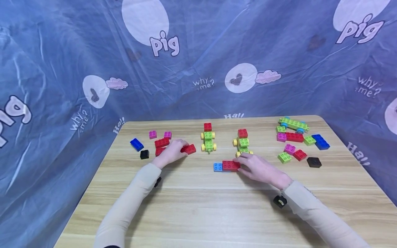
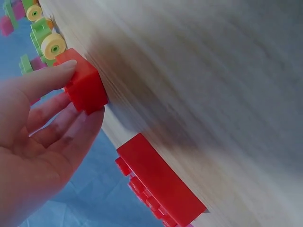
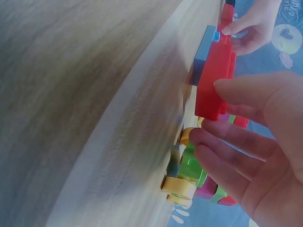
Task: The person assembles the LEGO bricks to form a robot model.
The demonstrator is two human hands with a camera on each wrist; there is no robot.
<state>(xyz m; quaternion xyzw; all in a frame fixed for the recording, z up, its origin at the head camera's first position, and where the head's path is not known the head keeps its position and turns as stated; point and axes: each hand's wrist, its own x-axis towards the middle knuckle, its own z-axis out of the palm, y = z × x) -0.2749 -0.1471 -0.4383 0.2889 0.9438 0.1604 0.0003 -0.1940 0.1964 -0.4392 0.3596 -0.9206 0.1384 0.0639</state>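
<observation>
My left hand (image 1: 172, 151) pinches a red toy building brick (image 1: 189, 148) between thumb and fingers, low over the table. In the left wrist view the same red brick (image 2: 88, 84) shows its smooth side. Another red brick (image 2: 161, 179) stands close by. My right hand (image 1: 255, 167) grips the right end of a second red brick (image 1: 231, 165), thumb on its near side. That brick overlaps a light blue brick (image 1: 218, 167) at its left. Behind the right hand stands a lime wheeled piece (image 1: 244, 142) with yellow wheels and a red brick (image 1: 242, 133) at its far end.
A similar wheeled piece (image 1: 209, 141) stands between the hands. Loose bricks at left include a blue one (image 1: 136, 144) and a black one (image 1: 144, 154). At right lie several bricks, a black piece (image 1: 314, 162) and a lime base with blue wheels (image 1: 294, 124). A printed blue cloth (image 1: 192, 100) hangs behind.
</observation>
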